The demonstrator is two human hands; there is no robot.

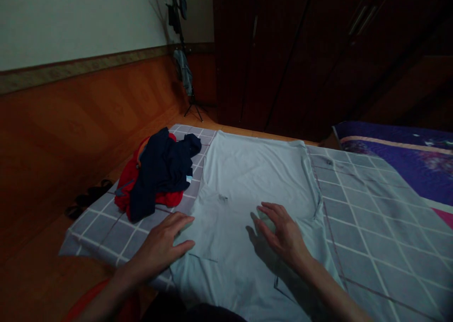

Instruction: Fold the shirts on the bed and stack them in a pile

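Note:
A pale blue-grey shirt (240,227) lies spread out flat on a bed with a grey checked sheet (361,209). At the shirt's left edge is my left hand (170,239), its fingers apart and nothing in it. My right hand (283,232) hovers over the right part of the shirt, thumb and fingers spread, casting a shadow on the cloth. It holds nothing. Left of the shirt sits a rumpled pile, a dark navy garment (159,166) on top of a red one (125,180).
A coat stand (182,44) with clothes on it stands in the far corner, beside a dark wooden wardrobe (276,53). Dark footwear (88,197) lies on the floor at left. A purple patterned cover (399,147) is at right, and something red (106,303) at the bottom left.

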